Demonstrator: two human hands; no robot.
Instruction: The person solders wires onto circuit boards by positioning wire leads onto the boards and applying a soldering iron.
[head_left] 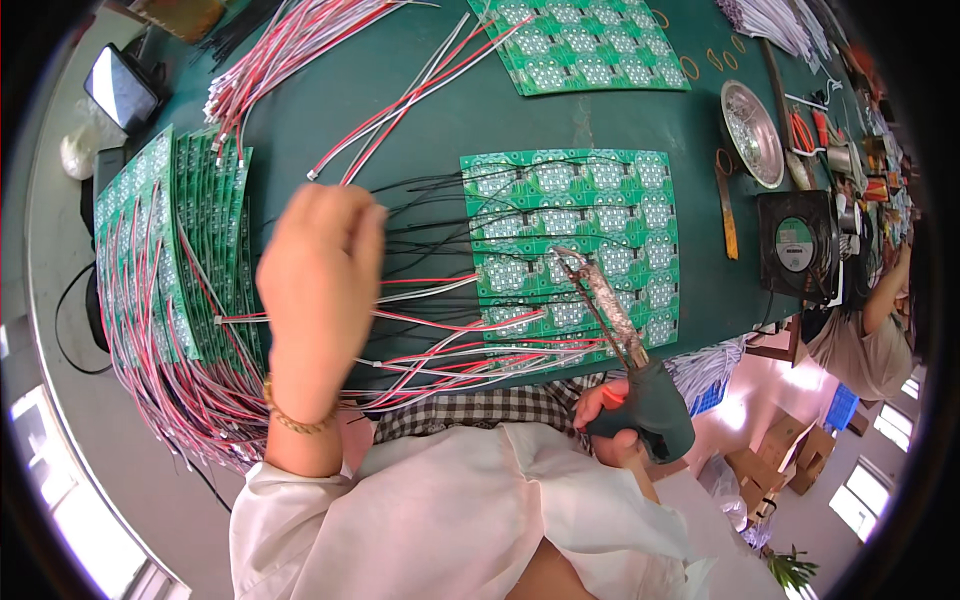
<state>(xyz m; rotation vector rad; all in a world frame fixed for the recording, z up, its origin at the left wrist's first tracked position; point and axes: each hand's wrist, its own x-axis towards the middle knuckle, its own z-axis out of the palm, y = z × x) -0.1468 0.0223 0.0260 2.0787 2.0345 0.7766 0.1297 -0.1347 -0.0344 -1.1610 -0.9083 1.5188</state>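
The right hand (pixel 612 415) grips a soldering iron (pixel 610 305) over the green circuit-board panel (pixel 570 240); the left hand (pixel 320 270) pinches black wires (pixel 420 215) there. A slipped wire could bridge neighbouring pads.

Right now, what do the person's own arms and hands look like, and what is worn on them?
Both hands are bare, without gloves. The left hand has a thin gold-coloured chain bracelet at the wrist, above a loose white sleeve. The right hand comes out of the same white garment; no ring or watch shows.

Bright daylight – fisheye-bent edges, black vignette, blown-out corners.
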